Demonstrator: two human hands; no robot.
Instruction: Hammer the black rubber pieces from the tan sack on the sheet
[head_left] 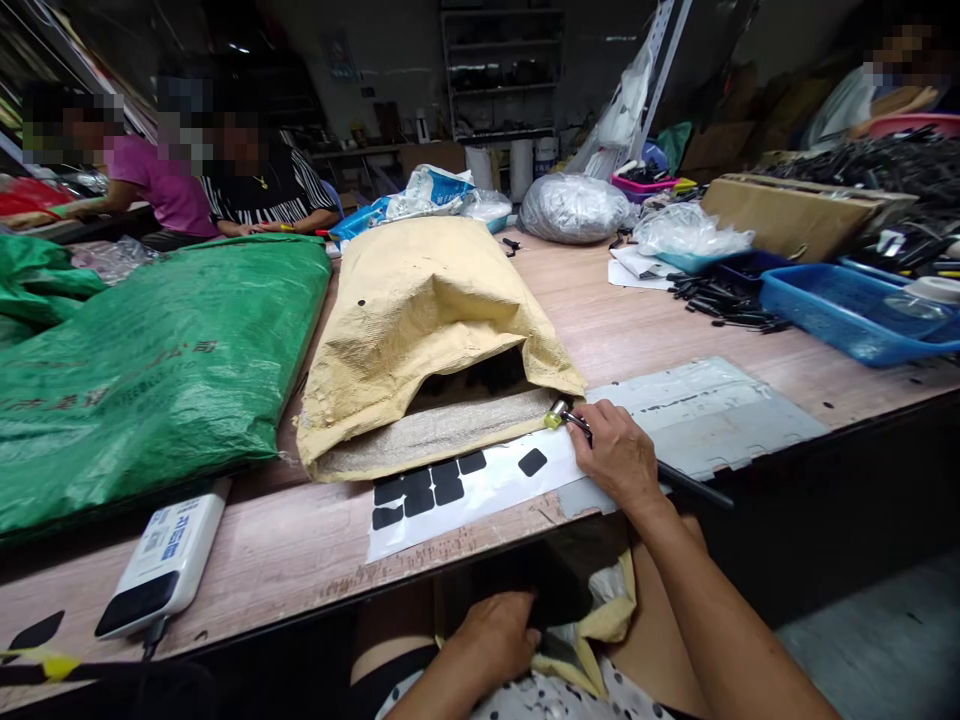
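Note:
My right hand (616,455) is closed around the black handle of a small hammer (559,413), whose metal head has a yellowish end. The hammer head lies by the mouth of a yellow woven sack (427,300), with dark contents showing inside. Beneath the hand and sack edge is a white sheet (495,495) bearing several black rounded-square pads (435,485). Lower down, my left hand (496,632) is curled over my lap, beside a second yellow bag (611,610) with a dark interior. What its fingers hold, if anything, is hidden.
A full green sack (172,350) lies at left, with a white power bank (169,560) and cable near the table edge. Grey plates (705,410) lie at right. Beyond are a blue tray (847,310), black parts (724,300) and plastic bags. Other people sit across.

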